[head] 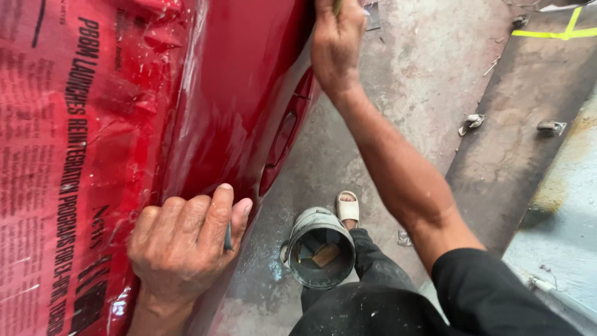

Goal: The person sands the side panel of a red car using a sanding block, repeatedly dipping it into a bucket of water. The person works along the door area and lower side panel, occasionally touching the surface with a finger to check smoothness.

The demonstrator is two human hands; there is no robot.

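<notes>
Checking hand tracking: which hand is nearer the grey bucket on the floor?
Left. The left hand rests on the red car panel just left of the bucket, about level with it. The right hand is far above it in the picture, against the panel's upper part.

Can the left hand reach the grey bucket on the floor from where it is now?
Probably yes. The left hand rests on the red car panel, and the grey bucket stands on the floor just beside and below it. Nothing lies between them, though the hand's grip already encloses a small dark object.

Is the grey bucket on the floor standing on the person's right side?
No, the grey bucket stands between the red car panel and the person's leg.
</notes>
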